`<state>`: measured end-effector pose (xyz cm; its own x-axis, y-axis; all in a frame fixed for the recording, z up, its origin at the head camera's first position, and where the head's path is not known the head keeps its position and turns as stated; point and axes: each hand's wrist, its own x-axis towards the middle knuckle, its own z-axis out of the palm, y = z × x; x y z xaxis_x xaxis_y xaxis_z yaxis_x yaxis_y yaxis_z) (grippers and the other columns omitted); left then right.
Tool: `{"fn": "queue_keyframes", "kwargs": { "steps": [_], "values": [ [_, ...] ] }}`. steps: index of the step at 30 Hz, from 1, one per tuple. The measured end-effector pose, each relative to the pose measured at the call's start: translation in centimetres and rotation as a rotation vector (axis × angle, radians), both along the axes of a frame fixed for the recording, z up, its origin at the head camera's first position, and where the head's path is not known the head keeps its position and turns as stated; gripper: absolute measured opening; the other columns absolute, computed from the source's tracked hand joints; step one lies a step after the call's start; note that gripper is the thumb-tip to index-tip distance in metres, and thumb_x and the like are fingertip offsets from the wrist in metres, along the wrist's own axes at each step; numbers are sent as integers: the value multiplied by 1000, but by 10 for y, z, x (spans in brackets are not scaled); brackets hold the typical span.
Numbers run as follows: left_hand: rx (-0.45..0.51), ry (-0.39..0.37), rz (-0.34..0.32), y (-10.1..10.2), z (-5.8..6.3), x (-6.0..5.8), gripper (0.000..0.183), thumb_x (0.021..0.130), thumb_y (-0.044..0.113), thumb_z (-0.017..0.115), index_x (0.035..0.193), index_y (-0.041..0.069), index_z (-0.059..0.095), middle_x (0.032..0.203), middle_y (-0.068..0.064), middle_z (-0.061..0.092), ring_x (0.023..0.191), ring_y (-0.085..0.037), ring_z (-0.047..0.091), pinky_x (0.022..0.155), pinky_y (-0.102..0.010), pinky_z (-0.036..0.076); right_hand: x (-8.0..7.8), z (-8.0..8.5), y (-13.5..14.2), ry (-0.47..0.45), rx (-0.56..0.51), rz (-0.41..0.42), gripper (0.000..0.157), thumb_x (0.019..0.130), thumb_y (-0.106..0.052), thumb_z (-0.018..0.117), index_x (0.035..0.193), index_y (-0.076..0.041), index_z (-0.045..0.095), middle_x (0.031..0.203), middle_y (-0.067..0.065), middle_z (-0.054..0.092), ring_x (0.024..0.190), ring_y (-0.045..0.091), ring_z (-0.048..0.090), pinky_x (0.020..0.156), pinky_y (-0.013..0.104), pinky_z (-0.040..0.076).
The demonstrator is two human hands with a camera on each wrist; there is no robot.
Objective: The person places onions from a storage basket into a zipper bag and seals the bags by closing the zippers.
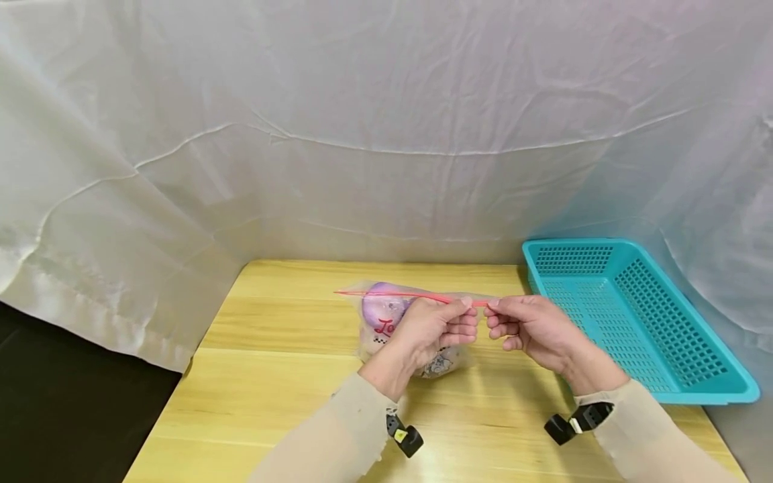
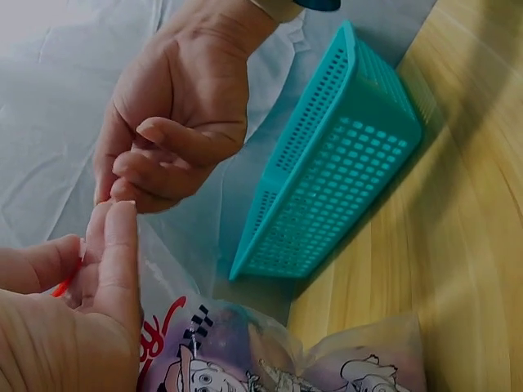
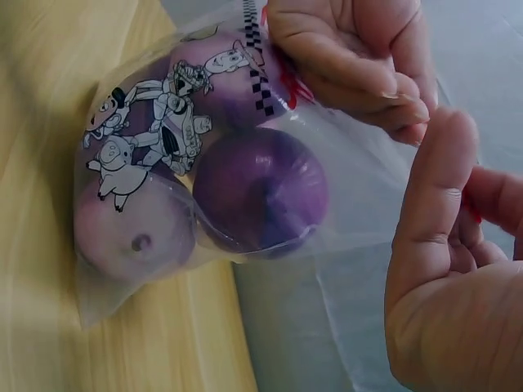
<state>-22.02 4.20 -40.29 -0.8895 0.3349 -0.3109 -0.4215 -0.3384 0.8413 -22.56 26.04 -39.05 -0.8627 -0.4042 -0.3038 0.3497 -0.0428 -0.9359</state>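
A clear plastic bag with printed cartoon figures and red lettering stands on the wooden table. Inside it sit several purple round objects, smooth and ball-like; their exact kind is unclear. Along the bag's top runs a red zip strip. My left hand pinches this strip between thumb and fingers, near its right part. Close beside it, my right hand pinches the strip's right end, the other fingers curled loosely. In the head view the left hand and forearm hide part of the bag.
On the table's right side, behind the right forearm, stands a turquoise perforated basket. Pale cloth hangs behind the table and along both sides. The table's left edge meets a dark area.
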Motion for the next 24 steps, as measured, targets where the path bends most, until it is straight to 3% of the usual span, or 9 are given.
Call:
{"fn": "queue_keyframes", "kwargs": {
  "steps": [4, 8, 15, 24],
  "values": [
    [-29, 18, -36, -1, -1, 1, 26, 103, 18, 66, 100, -6, 76, 77, -6, 74, 62, -10, 70, 62, -23, 61, 3, -1, -2, 4, -2, -6, 26, 109, -22, 55, 97, -9, 74, 81, -2, 71, 65, 7, 66, 58, 22, 56],
    [-65, 29, -42, 0, -1, 0, 25, 103, 19, 66, 91, 0, 77, 74, -2, 71, 56, -4, 60, 53, -17, 53, 6, -2, -3, 29, 19, -25, 32, 110, -26, 53, 87, -14, 71, 72, -6, 63, 55, 5, 53, 51, 19, 44],
    [-86, 19, -38, -1, -2, -1, 24, 102, 19, 66, 89, 2, 77, 73, 0, 71, 54, -1, 53, 49, -14, 45, 8, -4, -4, 48, 20, -25, 31, 110, -28, 53, 86, -13, 65, 68, -6, 58, 52, 4, 45, 47, 18, 37],
    [-20, 14, -50, -3, -2, -1, 27, 103, 18, 66, 103, -7, 76, 80, -6, 74, 63, -8, 67, 60, -19, 58, 8, -5, -3, 37, 33, -41, 32, 110, -29, 54, 86, -14, 68, 70, -6, 62, 54, 5, 51, 49, 18, 41]
  ]
}}
